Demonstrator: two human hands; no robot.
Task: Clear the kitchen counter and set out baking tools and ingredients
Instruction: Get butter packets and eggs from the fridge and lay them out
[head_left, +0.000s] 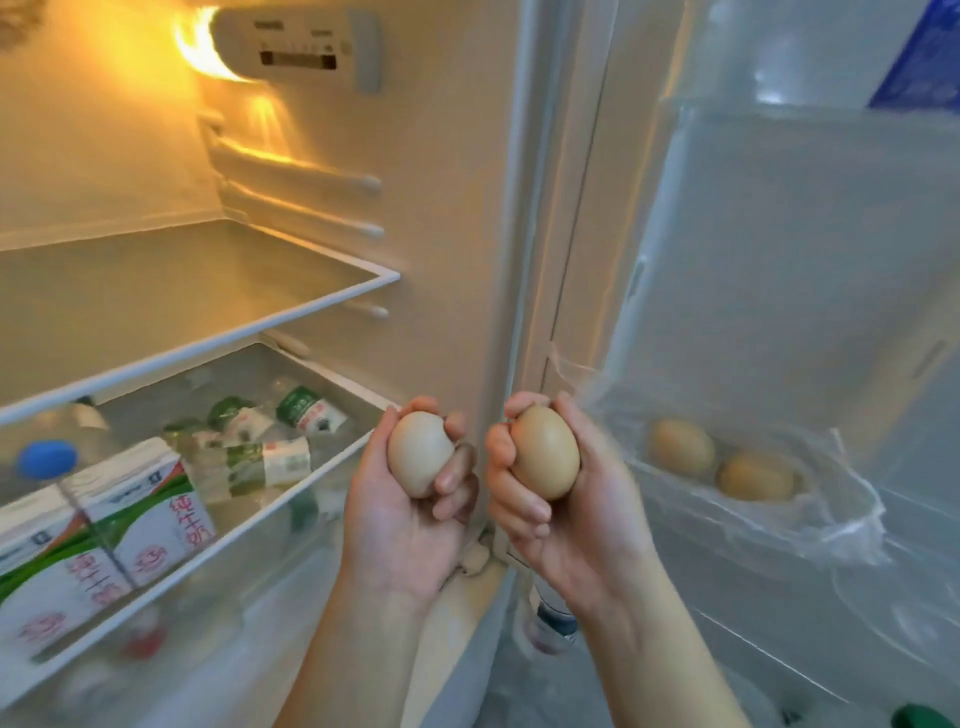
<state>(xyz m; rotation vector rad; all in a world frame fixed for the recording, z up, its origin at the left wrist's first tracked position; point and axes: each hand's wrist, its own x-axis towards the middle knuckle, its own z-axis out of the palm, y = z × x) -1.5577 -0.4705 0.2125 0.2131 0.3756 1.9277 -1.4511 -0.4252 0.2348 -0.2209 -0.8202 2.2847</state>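
A: While cupping one egg apiece, go easy. Left hand (405, 519) curled round the paler egg (420, 453), right hand (576, 519) wrapped round the browner egg (545, 452); close together, not touching.
B: Handling?
A: Light, stiff, smooth, prob. v. brittle. Best cradled round the fat middle, palm under, no squeezing.
B: Nearby?
A: Two more eggs (683, 447) in a plastic bag (841, 519), right of the right hand, in the door (805, 260). Milk cartons (150, 525) & bottles (283, 460) left of the left hand. No free fingers for shutting up, so elbow prob.
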